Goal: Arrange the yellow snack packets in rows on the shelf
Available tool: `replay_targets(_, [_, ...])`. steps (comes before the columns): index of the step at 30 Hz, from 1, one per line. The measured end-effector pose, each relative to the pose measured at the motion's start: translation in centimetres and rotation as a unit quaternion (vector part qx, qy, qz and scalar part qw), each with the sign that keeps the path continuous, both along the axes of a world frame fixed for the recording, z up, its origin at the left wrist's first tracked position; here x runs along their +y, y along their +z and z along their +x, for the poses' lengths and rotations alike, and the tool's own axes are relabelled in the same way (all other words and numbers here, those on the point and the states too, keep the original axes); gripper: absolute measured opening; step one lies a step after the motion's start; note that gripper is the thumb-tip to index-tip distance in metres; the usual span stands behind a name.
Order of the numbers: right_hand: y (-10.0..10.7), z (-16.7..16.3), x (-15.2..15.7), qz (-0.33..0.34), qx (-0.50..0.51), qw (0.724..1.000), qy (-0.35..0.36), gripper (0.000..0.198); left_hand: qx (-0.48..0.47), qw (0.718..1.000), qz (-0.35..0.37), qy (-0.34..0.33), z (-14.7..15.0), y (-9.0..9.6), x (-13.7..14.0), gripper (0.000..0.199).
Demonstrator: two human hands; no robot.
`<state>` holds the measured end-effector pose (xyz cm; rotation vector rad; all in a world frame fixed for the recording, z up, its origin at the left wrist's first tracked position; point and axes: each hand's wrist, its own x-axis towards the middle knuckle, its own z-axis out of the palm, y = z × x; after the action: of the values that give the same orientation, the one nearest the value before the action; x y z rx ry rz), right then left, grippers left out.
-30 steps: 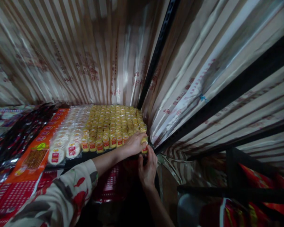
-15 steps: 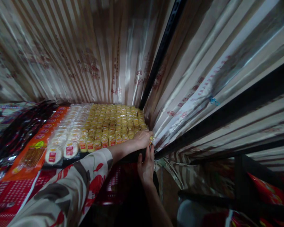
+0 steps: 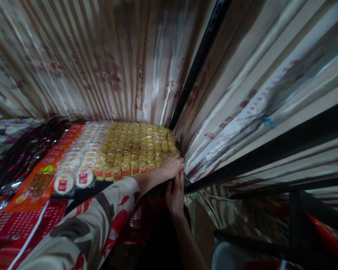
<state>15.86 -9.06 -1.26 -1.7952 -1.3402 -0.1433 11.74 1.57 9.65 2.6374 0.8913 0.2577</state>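
Observation:
Rows of small yellow wrapped snack cakes [image 3: 135, 146] with red labels stand packed together on a dark shelf [image 3: 101, 185]. My left hand [image 3: 171, 165], in a flower-patterned sleeve, reaches across to the front right corner of these rows. Its fingers curl over a yellow wrapped cake [image 3: 182, 165], which is mostly hidden. Just below, my right hand [image 3: 175, 197] points upward at the shelf's front edge, fingers stretched out and thumb apart. Its fingertips come close to the left fingers; whether they touch the cake I cannot tell.
Left of the cakes lie white round packets [image 3: 85, 177], an orange bag [image 3: 35, 185] and dark shiny packs [image 3: 25, 153]. A red basket [image 3: 25, 228] stands below. Striped sheeting [image 3: 115, 56] hangs behind, with a black post [image 3: 197, 63] and a black bar [image 3: 256, 150] at right.
The view has shifted slightly. My right fingers have moved up closer to my left hand at the corner; the left hand stays over the cake there.

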Motion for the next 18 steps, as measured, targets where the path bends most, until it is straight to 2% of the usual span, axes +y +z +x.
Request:
replay_targets(8, [-0.3,0.1,0.2,-0.043,0.03,0.998,0.026,0.051,-0.028,0.996,0.08,0.029,-0.5,-0.8,-0.5,0.021])
replay_targets(13, [-1.6,0.6,0.3,0.002,0.019,1.0,0.024,0.052,-0.057,0.995,0.086,-0.008,-1.4,-0.8,-1.2,0.019])
replay_targets(15, [-2.2,0.9,0.4,0.024,0.009,0.999,0.032,0.052,-0.076,0.995,0.064,-0.021,-1.5,-1.4,-1.4,0.018])
replay_targets(18, [-2.8,1.1,0.6,0.029,0.013,0.998,0.057,0.056,-0.105,0.994,-0.039,-0.003,-1.0,-3.0,-1.6,0.017])
